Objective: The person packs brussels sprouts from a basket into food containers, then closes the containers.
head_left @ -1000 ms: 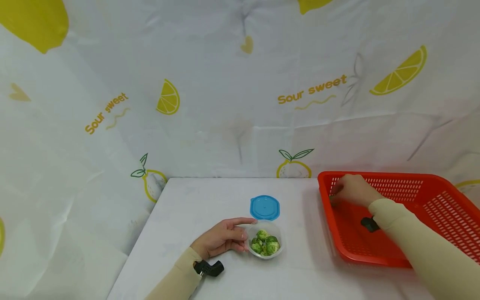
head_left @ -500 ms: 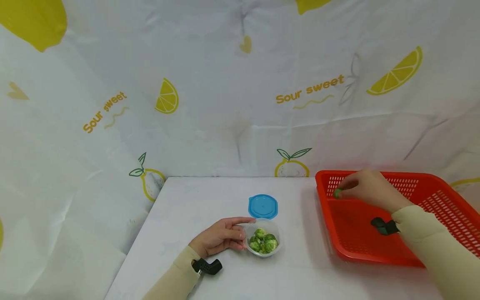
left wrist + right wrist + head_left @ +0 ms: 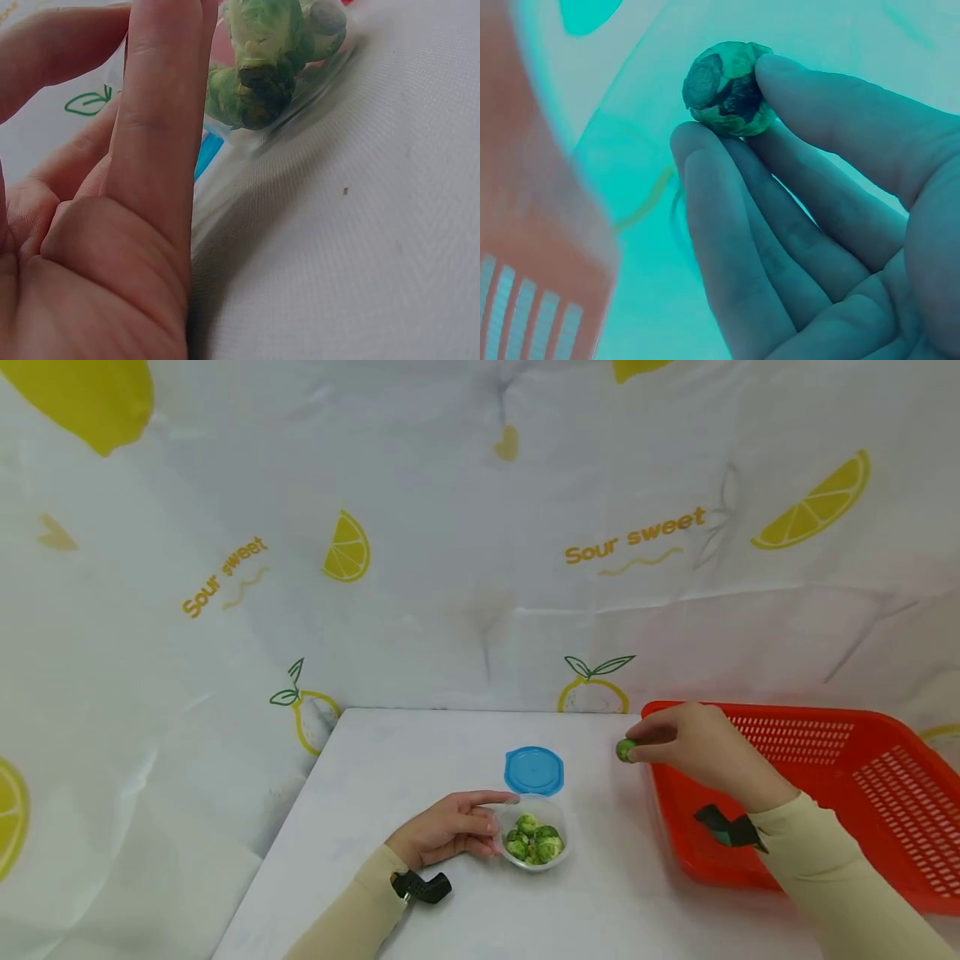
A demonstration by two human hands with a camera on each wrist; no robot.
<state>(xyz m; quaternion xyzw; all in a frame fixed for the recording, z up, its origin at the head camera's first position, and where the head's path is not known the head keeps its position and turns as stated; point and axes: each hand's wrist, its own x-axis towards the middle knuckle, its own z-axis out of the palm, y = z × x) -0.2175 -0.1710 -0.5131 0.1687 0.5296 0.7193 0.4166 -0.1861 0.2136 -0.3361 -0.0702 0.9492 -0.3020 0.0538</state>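
A clear plastic bowl (image 3: pixel 561 843) stands on the white table, with several Brussels sprouts (image 3: pixel 534 839) inside. My left hand (image 3: pixel 453 828) holds the bowl by its left side, index finger along the far rim. In the left wrist view the fingers (image 3: pixel 154 127) hide part of the bowl, and sprouts (image 3: pixel 262 60) show through its wall. Between thumb and fingertips my right hand (image 3: pixel 701 752) pinches one Brussels sprout (image 3: pixel 626 750), just beyond the red basket's left rim. Its cut stem end faces the camera in the right wrist view, where the sprout (image 3: pixel 731 88) appears tinted blue-green.
Behind the bowl, a blue lid (image 3: pixel 534 770) lies flat on the table (image 3: pixel 420 752). The red plastic basket (image 3: pixel 817 827) with slotted walls occupies the right side, under my right forearm. A white cloth with lemon prints (image 3: pixel 450 568) hangs along the back.
My right hand has lifted the sprout out of the basket and carried it left past the rim. The left hand stays at the bowl. The head view has shifted slightly.
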